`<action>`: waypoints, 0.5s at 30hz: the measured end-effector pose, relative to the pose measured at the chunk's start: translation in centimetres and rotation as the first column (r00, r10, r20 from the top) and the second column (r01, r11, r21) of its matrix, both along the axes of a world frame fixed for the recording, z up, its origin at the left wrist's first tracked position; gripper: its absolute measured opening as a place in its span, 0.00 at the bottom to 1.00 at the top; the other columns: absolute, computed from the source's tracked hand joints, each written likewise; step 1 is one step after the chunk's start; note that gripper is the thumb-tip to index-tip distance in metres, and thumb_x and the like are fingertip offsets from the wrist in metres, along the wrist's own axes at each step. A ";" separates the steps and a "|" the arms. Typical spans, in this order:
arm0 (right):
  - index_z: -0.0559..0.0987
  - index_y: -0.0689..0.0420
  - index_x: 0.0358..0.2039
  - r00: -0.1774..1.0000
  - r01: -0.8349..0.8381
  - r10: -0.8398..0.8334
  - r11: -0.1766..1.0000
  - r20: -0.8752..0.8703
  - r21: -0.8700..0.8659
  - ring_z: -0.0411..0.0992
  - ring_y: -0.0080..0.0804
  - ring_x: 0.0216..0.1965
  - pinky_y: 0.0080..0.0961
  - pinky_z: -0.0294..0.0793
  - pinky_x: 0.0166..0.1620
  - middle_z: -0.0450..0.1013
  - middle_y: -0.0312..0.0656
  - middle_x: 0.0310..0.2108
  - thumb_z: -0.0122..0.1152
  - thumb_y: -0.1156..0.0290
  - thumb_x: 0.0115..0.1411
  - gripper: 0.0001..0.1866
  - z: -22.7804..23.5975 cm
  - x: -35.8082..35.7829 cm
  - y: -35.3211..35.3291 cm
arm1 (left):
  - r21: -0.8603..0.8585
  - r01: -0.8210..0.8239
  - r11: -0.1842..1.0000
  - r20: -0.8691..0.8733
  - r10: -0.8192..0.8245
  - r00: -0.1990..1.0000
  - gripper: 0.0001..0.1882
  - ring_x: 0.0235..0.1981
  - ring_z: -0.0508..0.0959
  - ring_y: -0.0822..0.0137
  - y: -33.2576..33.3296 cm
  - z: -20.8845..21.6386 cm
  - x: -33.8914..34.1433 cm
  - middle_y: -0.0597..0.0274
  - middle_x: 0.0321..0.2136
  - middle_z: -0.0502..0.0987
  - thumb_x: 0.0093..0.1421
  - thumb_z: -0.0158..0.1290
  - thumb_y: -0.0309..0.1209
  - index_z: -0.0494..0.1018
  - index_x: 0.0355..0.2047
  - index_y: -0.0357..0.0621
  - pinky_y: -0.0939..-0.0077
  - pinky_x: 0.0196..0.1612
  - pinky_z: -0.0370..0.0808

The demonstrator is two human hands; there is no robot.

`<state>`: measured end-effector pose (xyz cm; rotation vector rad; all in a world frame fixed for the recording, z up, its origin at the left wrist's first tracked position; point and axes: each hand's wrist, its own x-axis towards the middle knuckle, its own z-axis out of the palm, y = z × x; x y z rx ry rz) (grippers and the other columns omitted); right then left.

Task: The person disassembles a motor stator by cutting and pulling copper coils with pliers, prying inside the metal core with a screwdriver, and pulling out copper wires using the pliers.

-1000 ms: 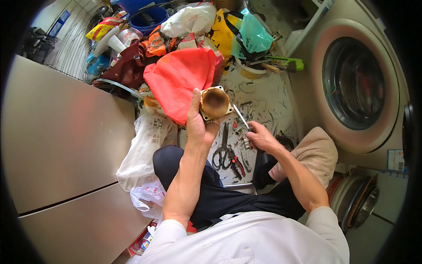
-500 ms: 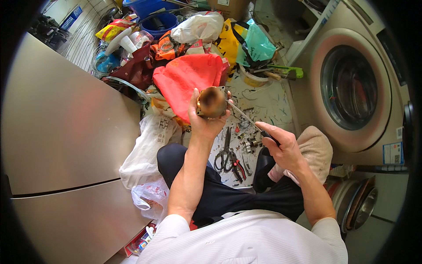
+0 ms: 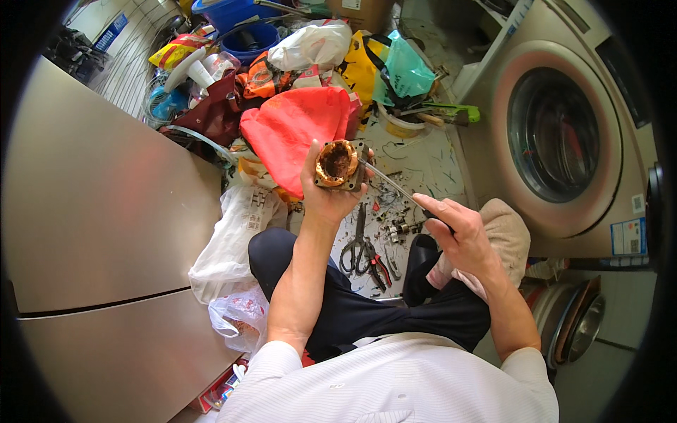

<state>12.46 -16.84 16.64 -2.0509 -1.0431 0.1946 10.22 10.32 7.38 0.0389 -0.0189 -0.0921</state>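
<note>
Watching remotely, I kept the left hand (image 3: 328, 202) curled around the copper-wound part (image 3: 337, 163), which showed more copper than before above the floor (image 3: 427, 161), the right hand (image 3: 460, 236) gripping the screwdriver (image 3: 392, 183) at its edge.

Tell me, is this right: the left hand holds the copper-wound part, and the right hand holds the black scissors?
One thing is wrong: in the head view, the right hand holds a dark-handled tool with a thin metal shaft; the black scissors lie on the floor. The left hand does hold the copper-wound part.
</note>
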 end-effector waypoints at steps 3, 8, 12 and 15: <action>0.77 0.51 0.60 0.998 -0.008 0.011 0.998 0.058 -0.061 0.70 0.42 0.25 0.33 0.72 0.31 0.68 0.45 0.25 0.62 0.85 0.56 0.30 0.5 0.1 -0.5 | 0.013 0.004 1.000 -0.017 -0.004 1.000 0.34 0.39 0.84 0.42 -0.1 0.1 -0.3 0.36 0.48 0.78 0.67 0.45 0.60 0.78 0.50 0.40 0.54 0.32 0.86; 0.78 0.49 0.60 0.983 -0.065 0.096 0.978 0.155 -0.198 0.69 0.42 0.23 0.34 0.72 0.30 0.67 0.45 0.24 0.63 0.85 0.54 0.32 3.0 1.2 -1.7 | 0.241 0.017 0.970 0.004 -0.019 1.000 0.32 0.39 0.84 0.41 0.6 -0.1 -0.7 0.38 0.47 0.79 0.68 0.46 0.57 0.77 0.51 0.39 0.51 0.32 0.85; 0.79 0.50 0.59 0.978 -0.209 0.208 0.960 -0.023 -0.185 0.70 0.40 0.23 0.30 0.72 0.30 0.70 0.45 0.24 0.61 0.86 0.52 0.32 4.1 2.9 -2.1 | 0.398 -0.013 0.917 0.053 -0.009 0.999 0.27 0.37 0.84 0.42 1.1 1.0 -1.3 0.41 0.44 0.80 0.68 0.47 0.50 0.73 0.53 0.39 0.50 0.34 0.85; 0.80 0.51 0.58 0.930 -0.193 0.126 0.967 -0.346 -0.165 0.66 0.26 0.21 0.26 0.70 0.29 0.70 0.42 0.22 0.58 0.86 0.53 0.31 4.0 3.8 -2.3 | 0.468 -0.041 0.883 0.066 0.012 0.998 0.24 0.38 0.84 0.49 1.3 1.3 -1.1 0.42 0.43 0.80 0.66 0.50 0.45 0.71 0.52 0.36 0.51 0.38 0.85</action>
